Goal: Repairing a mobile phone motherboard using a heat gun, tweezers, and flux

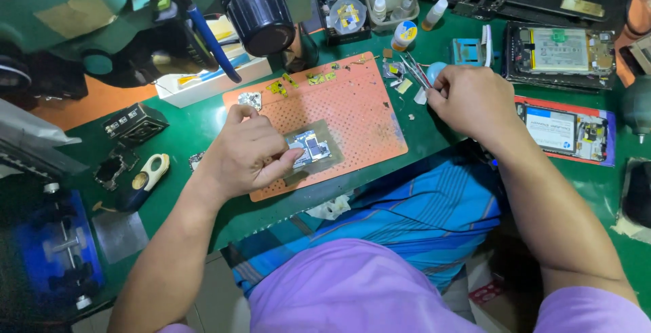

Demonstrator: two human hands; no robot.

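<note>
1. Orange and perforated, the rubber work mat [352, 112] lies on the green surface [196, 129], and near its front edge sits a small silvery circuit board on a grey square pad [310, 150].
2. Pressing down on that board's left side is the left hand [247, 157], thumb and forefinger closed onto its edge, so it is pinned flat against the pad.
3. Off the mat's right corner, the right hand [468, 99] is curled narrowly around thin metal tools, probably tweezers [415, 72]; the tips are too small to read clearly.
4. To do this step well, I judge the board should stay pinned with even pressure, fingers kept off the components in the middle, while the tool hand comes in low and steady, wrist resting on the surface.
5. Loose yellow-gold parts [298, 82] lie along the mat's far edge and are easy to sweep off with a sleeve.
6. Right of the mat lie two opened phones with their insides showing [559, 51], one farther back and one nearer.
7. Behind stand a black microscope lens barrel [260, 14], small white bottles [434, 14] and a green machine body [61, 7].
8. At the left sit a blue clamp fixture [57, 251] and a black block [135, 124]; the person's blue striped cloth fills the lap.
</note>
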